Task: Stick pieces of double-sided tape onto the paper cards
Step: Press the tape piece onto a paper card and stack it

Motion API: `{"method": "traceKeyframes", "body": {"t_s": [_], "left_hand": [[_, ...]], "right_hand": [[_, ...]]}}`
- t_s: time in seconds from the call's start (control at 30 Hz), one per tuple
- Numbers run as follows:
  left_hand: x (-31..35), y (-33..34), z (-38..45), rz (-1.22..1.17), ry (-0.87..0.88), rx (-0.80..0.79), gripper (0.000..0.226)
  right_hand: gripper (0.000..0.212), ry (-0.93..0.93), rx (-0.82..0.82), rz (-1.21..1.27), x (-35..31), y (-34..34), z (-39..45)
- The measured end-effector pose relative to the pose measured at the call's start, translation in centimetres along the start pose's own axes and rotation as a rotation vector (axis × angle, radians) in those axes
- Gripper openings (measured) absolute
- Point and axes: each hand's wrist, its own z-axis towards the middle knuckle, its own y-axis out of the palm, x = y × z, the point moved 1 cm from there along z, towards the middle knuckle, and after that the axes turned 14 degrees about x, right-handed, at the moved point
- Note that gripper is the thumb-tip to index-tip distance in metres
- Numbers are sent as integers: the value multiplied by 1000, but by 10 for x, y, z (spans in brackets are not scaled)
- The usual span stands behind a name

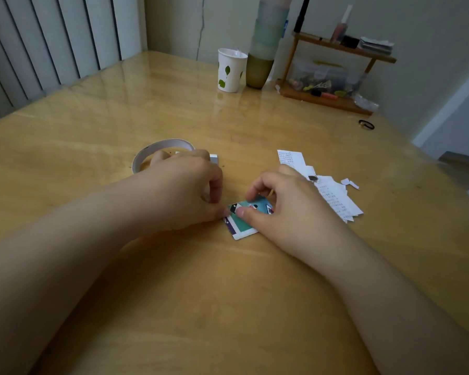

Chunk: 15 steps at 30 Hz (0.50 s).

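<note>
- We read this as a home, likely a dining or desk corner in a lived-in room.
- Glossy wooden table (173,109) pushed into a corner, plain painted walls (431,36) with a crack line.
- White radiator (46,41) along the left wall.
- Small wooden shelf rack (336,101) holding cosmetics-type bottles and clutter.
- Leaf-print paper cup (231,70) beside a tall stack of plastic cups (266,41).
- Black hair tie (366,124) lying loose on the table.
- Torn printed paper slips (333,196) scattered around.
- We see no industrial or office kit.
</note>
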Motion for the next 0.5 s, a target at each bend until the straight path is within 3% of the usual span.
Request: {"method": "traceKeyframes", "body": {"t_s": [0.23, 0.4, 0.5], "left_hand": [[0, -2, -2, 3, 18, -7, 18], [7, -2, -6, 43, 15, -54, 50], [8, 0, -6, 67, 17, -68, 45]], "right_hand": [[23, 51, -61, 23, 19, -13, 5], [46, 2, -247, -25, 15, -19, 5], [41, -10, -271, -49, 14, -18, 7]]}}
